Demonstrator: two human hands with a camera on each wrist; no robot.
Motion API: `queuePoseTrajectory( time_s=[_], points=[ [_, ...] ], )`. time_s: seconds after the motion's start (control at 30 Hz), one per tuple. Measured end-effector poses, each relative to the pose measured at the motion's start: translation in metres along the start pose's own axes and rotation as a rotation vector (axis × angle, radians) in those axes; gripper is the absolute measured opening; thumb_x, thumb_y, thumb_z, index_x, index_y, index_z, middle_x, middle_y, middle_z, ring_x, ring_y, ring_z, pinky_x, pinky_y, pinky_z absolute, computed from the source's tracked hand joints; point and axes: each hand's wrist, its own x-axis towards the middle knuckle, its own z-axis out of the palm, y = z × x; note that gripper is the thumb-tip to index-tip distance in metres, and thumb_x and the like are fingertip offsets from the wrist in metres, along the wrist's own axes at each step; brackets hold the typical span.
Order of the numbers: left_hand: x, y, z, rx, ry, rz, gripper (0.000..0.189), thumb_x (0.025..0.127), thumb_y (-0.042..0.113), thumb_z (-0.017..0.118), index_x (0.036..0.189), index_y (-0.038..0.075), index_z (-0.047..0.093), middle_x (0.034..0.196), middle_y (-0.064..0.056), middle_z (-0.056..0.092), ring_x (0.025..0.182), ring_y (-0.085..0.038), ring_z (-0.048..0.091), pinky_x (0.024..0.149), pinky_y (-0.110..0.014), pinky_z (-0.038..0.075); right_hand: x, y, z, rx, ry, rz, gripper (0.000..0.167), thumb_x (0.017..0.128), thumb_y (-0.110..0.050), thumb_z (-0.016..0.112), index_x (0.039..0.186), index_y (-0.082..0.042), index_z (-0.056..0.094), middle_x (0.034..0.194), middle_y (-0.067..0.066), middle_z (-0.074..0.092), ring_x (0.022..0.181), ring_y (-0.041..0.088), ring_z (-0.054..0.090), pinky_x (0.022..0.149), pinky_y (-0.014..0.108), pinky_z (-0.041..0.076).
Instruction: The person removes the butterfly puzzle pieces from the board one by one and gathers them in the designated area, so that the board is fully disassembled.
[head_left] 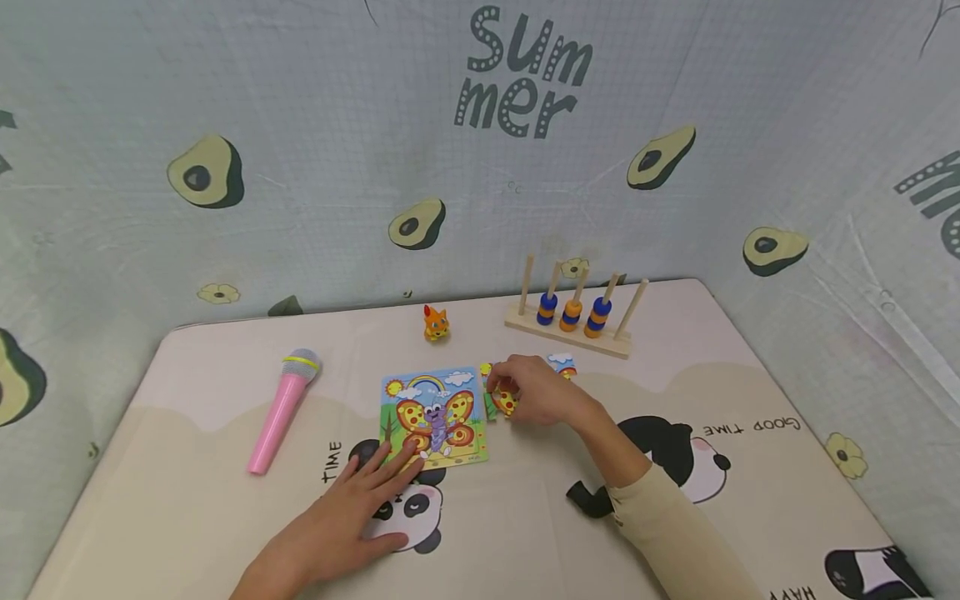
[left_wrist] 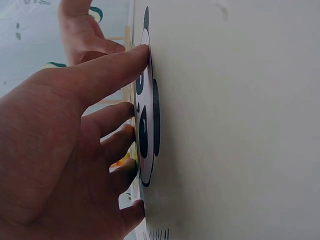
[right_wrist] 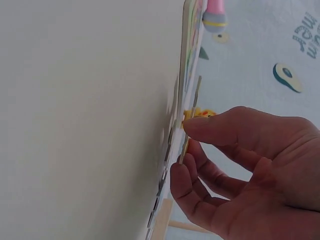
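A square butterfly puzzle lies flat in the middle of the table. My left hand rests on the tablecloth with its fingers spread, the fingertips at the puzzle's lower left edge. Just right of the puzzle, my right hand pinches a thin puzzle piece between thumb and fingers. The right wrist view shows that piece edge-on, tilted and raised a little off the table. Loose puzzle pieces with sky and rainbow colours lie behind the right hand, which partly hides them.
A pink toy microphone lies at the left. Behind the puzzle stands a small orange animal figure. A wooden peg rack with blue and orange rings stands at the back right, near the patterned cloth wall.
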Motion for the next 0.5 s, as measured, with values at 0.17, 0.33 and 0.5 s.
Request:
queuePoseTrajectory(
  time_s=[0.17, 0.33, 0.5],
  points=[
    [0.0004, 0.0001, 0.0003, 0.0, -0.001, 0.001, 0.083, 0.092, 0.054, 0.073, 0.161, 0.021, 0.042, 0.172, -0.001, 0.031, 0.157, -0.044, 0.027, 0.12, -0.073, 0.024, -0.0006, 0.0018, -0.0002, -0.011, -0.015, 0.012, 0.038, 0.074, 0.008, 0.082, 0.106, -0.01, 0.072, 0.093, 0.004, 0.061, 0.087, 0.017, 0.052, 0.077, 0.03, 0.047],
    [0.0004, 0.0004, 0.0012, -0.006, -0.005, -0.018, 0.084, 0.091, 0.053, 0.074, 0.162, 0.023, 0.041, 0.172, 0.002, 0.029, 0.158, -0.041, 0.025, 0.121, -0.072, 0.022, -0.0007, 0.0026, -0.0001, -0.013, -0.024, 0.03, 0.04, 0.073, 0.01, 0.081, 0.107, -0.01, 0.072, 0.094, 0.005, 0.061, 0.086, 0.017, 0.051, 0.077, 0.031, 0.046],
    [0.0003, 0.0005, 0.0012, -0.006, 0.009, -0.011, 0.084, 0.091, 0.054, 0.074, 0.162, 0.023, 0.041, 0.172, 0.002, 0.03, 0.158, -0.042, 0.026, 0.121, -0.072, 0.022, 0.0, 0.0045, 0.0012, -0.016, -0.025, 0.021, 0.041, 0.073, 0.011, 0.08, 0.107, -0.01, 0.072, 0.094, 0.005, 0.061, 0.086, 0.018, 0.051, 0.077, 0.031, 0.046]
  ],
)
